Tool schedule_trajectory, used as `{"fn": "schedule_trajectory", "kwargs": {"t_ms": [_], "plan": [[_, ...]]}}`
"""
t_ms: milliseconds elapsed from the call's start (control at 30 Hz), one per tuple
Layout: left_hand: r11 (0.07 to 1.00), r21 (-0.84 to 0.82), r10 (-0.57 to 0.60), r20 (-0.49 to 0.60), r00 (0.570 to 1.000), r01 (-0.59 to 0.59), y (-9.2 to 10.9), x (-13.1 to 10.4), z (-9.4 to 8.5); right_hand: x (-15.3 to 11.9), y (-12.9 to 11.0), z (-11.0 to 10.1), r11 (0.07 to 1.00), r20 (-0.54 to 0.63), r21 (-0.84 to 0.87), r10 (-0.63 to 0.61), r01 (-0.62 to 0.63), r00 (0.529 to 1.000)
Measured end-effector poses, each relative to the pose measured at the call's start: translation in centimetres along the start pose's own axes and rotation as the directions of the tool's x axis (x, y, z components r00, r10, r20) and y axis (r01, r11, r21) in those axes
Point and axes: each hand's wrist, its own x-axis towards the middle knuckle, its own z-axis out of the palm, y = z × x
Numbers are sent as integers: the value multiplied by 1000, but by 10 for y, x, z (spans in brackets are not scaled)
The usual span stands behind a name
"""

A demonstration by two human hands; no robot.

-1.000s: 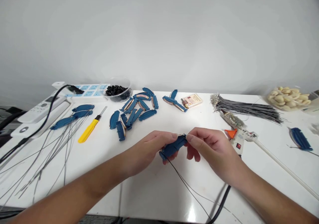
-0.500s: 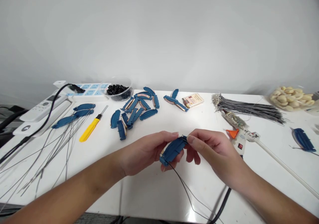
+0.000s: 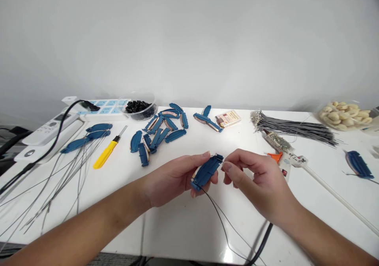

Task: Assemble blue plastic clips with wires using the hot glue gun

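- Casing, blue, curved: near centre, over white table, held between thumb and fingers of left hand.
- Right hand: thumb and forefinger close together beside casing's right end; cannot tell whether they hold anything.
- Black wire: trails from casing's near end.
- Yellow screwdriver: left.
- Glue gun: right, beyond right hand.

The white table is strewn with blue pieces. A yellow screwdriver and dark wires are laid there.
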Motion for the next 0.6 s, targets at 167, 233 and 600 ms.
{"fn": "schedule_trajectory", "kwargs": {"t_ms": [167,233,600], "plan": [[999,43,15,32,999,-16,-2,0,0,0,-2,1,996,-33,-89,-32,29,999],[998,54,19,38,999,-21,-3,1,0,0,-2,2,995,-31,-90,-35,32,999],[995,93,34,41,999,-38,-1,1,1,1,-1,2,994,-22,-105,-27,25,999]]}}
